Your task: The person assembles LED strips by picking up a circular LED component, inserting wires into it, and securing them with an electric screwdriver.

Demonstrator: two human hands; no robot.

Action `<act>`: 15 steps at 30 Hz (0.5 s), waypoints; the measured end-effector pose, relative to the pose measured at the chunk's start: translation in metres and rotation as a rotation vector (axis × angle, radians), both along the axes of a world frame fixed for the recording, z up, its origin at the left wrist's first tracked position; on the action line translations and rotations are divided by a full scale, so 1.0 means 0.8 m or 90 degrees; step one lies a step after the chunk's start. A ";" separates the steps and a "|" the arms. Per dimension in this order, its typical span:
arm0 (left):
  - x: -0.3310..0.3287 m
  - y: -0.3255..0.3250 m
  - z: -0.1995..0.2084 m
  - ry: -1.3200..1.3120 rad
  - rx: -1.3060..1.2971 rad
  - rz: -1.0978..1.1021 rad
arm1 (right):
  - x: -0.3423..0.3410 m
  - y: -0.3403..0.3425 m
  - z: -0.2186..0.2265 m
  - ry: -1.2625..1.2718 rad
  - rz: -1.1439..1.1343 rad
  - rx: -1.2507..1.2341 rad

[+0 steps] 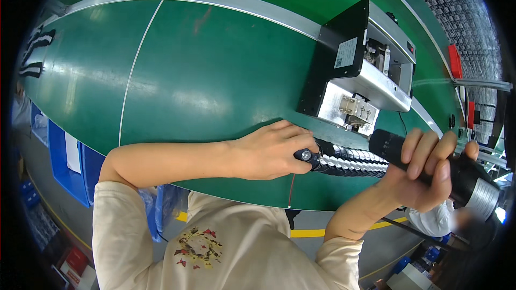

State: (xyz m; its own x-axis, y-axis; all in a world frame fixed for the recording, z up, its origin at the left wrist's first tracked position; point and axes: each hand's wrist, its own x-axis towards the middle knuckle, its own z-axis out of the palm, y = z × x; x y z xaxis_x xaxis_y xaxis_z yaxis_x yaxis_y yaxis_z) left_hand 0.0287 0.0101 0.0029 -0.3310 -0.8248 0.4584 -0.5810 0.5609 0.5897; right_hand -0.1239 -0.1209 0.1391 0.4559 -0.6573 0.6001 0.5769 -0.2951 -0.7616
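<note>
My left hand point(277, 150) lies on the green bench top with its fingers closed over the near end of a long black-and-silver bundle of ridged, overlapping pieces point(352, 162). A black rounded end piece with a round metal centre point(305, 154) shows beside my fingertips. My right hand point(427, 169) is raised at the right, fingers wrapped round a black cylindrical tool point(388, 146) with a silver ribbed band at its other end. The tool's blunt black end is above the far end of the bundle; whether they touch I cannot tell.
A black-and-silver bench machine point(349, 70) stands beyond the bundle. Blue bins point(70, 161) sit below the bench's left edge. Striped black-and-white pieces point(36, 56) lie at the far left. A thin red strip point(291, 190) runs to the near edge. Another person's white sleeve point(432, 220) shows at the lower right.
</note>
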 end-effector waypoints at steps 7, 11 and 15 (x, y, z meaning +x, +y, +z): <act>-0.001 -0.002 -0.001 0.022 -0.003 0.001 | 0.025 -0.013 -0.001 0.058 -0.018 0.023; 0.000 0.001 -0.001 0.023 0.004 0.001 | 0.032 -0.015 -0.002 0.139 -0.060 0.047; 0.000 0.002 0.000 0.015 0.009 0.007 | 0.022 -0.010 -0.008 0.085 0.019 0.012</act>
State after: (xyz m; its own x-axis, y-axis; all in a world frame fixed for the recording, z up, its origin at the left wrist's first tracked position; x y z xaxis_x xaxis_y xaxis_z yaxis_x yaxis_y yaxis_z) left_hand 0.0288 0.0117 0.0027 -0.3121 -0.8343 0.4546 -0.5730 0.5469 0.6103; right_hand -0.1067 -0.1289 0.1327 0.5501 -0.6530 0.5206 0.4784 -0.2646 -0.8373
